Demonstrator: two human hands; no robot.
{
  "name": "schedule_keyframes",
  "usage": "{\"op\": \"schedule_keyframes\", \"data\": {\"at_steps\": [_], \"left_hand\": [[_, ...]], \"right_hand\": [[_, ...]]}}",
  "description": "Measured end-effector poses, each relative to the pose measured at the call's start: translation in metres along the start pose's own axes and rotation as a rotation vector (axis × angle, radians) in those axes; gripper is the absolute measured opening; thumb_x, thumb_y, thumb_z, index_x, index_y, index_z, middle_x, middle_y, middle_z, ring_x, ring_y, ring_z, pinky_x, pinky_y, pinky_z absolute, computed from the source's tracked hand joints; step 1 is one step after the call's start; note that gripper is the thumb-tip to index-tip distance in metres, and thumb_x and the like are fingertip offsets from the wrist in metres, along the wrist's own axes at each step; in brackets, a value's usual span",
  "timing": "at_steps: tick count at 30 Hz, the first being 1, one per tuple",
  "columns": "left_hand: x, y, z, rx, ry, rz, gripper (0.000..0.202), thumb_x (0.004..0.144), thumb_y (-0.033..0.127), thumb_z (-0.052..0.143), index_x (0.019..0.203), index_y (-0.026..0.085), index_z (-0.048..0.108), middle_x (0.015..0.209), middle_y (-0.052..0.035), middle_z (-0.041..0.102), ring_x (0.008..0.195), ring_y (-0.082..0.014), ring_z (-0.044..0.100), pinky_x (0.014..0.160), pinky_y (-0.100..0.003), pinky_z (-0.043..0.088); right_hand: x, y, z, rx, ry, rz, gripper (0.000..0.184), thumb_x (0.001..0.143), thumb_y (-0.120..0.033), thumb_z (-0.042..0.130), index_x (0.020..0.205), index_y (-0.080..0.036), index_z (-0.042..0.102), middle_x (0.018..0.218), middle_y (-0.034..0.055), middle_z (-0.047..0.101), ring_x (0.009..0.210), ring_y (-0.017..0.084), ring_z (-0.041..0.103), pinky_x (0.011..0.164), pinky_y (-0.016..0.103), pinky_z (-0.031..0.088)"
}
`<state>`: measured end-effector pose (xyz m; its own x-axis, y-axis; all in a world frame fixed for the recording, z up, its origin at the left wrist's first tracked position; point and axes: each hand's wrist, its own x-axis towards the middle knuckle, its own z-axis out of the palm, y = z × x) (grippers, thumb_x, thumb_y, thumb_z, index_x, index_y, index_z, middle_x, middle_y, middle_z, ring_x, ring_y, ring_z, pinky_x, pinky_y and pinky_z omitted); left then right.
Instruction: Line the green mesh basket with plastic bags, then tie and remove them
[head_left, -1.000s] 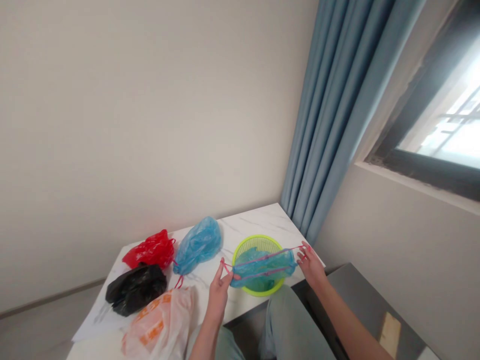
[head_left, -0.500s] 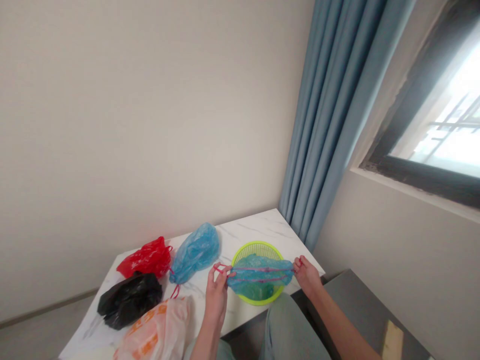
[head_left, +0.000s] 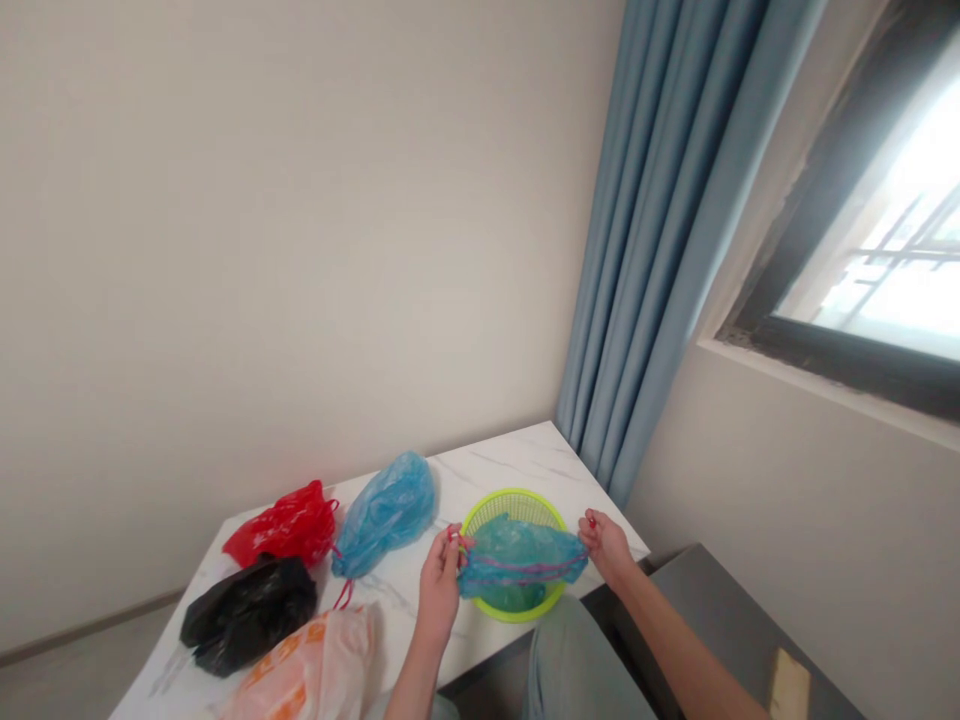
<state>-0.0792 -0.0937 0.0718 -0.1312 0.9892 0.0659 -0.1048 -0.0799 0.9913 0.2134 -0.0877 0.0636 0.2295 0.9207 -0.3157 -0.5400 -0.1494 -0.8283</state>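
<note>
A translucent blue plastic bag (head_left: 517,552) with a pink drawstring is stretched between my two hands over a yellow-green basket (head_left: 517,496). My left hand (head_left: 441,575) is closed on the drawstring at the bag's left end. At the other end my right hand (head_left: 602,545) pinches the drawstring, its fingers closed. Part of the bag hangs down into the basket, and greenish plastic shows inside; I cannot tell whether it is all one bag. The bag's mouth lies nearly flat between the hands.
On the white marbled table (head_left: 517,455), to the left, lie a blue drawstring bag (head_left: 390,512), a red bag (head_left: 285,525), a black bag (head_left: 251,612) and a white bag with orange print (head_left: 307,665). A grey surface (head_left: 720,620) with a wooden piece (head_left: 789,685) is at right.
My left hand has turned and closed more around the drawstring. The bag's mouth has sagged and drawn narrower toward me. The view has shifted slightly.
</note>
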Motion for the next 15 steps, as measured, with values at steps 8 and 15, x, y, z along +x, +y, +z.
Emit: {"op": "schedule_keyframes", "data": {"at_steps": [8, 15], "left_hand": [[-0.001, 0.021, 0.033, -0.007, -0.113, 0.06, 0.038, 0.091, 0.057, 0.048, 0.087, 0.021, 0.057, 0.061, 0.0025, 0.053, 0.063, -0.0154, 0.052, 0.067, -0.027, 0.042], [-0.003, 0.016, 0.057, -0.071, -0.133, -0.028, 0.033, 0.086, 0.055, 0.058, 0.088, 0.022, 0.056, 0.064, 0.0029, 0.048, 0.056, -0.0147, 0.044, 0.055, -0.026, 0.037]], "right_hand": [[0.014, 0.014, 0.015, -0.465, -0.057, -0.021, 0.026, 0.07, -0.036, 0.045, 0.051, -0.024, 0.033, 0.041, -0.0066, 0.029, 0.041, 0.009, 0.02, 0.043, 0.025, 0.011], [0.004, 0.012, 0.03, -0.789, -0.031, -0.393, 0.021, 0.086, -0.037, 0.048, 0.067, -0.026, 0.045, 0.055, -0.0033, 0.045, 0.055, 0.017, 0.042, 0.054, 0.029, 0.029]]}}
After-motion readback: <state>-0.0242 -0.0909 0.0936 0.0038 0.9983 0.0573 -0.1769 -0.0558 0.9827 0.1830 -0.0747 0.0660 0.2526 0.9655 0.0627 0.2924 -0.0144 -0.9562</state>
